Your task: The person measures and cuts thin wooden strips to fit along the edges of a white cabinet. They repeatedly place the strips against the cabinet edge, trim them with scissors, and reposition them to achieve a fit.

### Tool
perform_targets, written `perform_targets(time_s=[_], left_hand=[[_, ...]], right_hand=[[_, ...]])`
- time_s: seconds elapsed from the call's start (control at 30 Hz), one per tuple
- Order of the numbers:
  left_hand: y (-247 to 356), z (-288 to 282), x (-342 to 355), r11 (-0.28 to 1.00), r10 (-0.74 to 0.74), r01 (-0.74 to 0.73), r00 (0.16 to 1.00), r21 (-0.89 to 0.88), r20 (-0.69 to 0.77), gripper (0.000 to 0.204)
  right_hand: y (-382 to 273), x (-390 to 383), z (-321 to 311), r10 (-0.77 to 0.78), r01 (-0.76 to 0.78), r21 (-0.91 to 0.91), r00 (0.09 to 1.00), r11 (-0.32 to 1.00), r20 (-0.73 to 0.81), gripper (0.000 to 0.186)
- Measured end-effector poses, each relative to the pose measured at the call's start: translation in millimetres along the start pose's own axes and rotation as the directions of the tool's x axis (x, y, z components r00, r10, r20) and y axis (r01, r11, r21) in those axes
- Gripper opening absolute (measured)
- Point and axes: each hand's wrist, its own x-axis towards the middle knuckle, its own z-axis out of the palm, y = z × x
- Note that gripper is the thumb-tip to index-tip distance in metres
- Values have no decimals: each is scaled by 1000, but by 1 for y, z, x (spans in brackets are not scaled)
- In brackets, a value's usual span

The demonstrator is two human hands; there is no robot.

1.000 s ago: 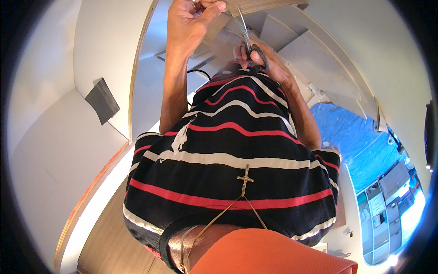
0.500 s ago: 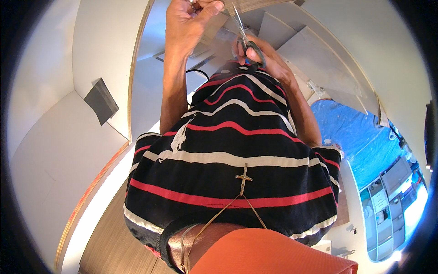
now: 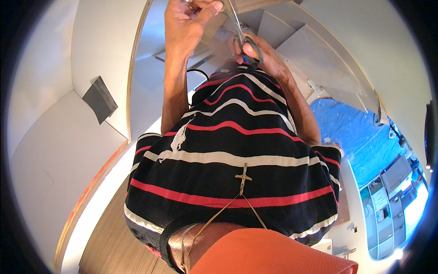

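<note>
At the top centre my left hand pinches the edge of a brown wood-grain strip, which runs off to the right along the upper rim. My right hand grips dark-handled scissors, its thumb in a loop. The long metal blades point up to the strip and meet it just right of my left thumb; whether they are open or closed on it is hard to tell. Below both hands is my striped shirt, with a pendant on a chain.
Pale panels with wood-coloured edges curve round the left, one bearing a dark grey piece. Grey boards stand beyond my right hand. At the right are blue sheeting and shelving; a wood-grain surface lies lower left.
The scissors and my right hand have shifted slightly upward and leftward, the blades further along the strip. My left hand has moved slightly left, still pinching it.
</note>
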Motion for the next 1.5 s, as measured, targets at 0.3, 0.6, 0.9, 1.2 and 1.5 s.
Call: perform_targets(time_s=[0.3,0.6,0.9,1.2,1.5], left_hand=[[-1,-1,-6,998,-46,45,999,-43,-20,45],[-3,0,-7,997,-42,42,999,-57,-7,45],[-3,3,-3,997,-55,57,998,-57,32,44],[-2,10,0,999,-39,39,999,-35,11,43],[-4,11,2,996,-40,40,999,-75,3,41]], right_hand=[[4,-2,2,23,-23,0,1000,1000,14,70],[-1,-2,-2,19,-18,-31,999,999,39,70],[0,-6,-10,26,-24,-88,1000,996,16,69],[-1,-6,-14,32,-33,-80,999,996,-17,70],[-9,-3,-13,24,-24,-70,1000,997,-7,73]])
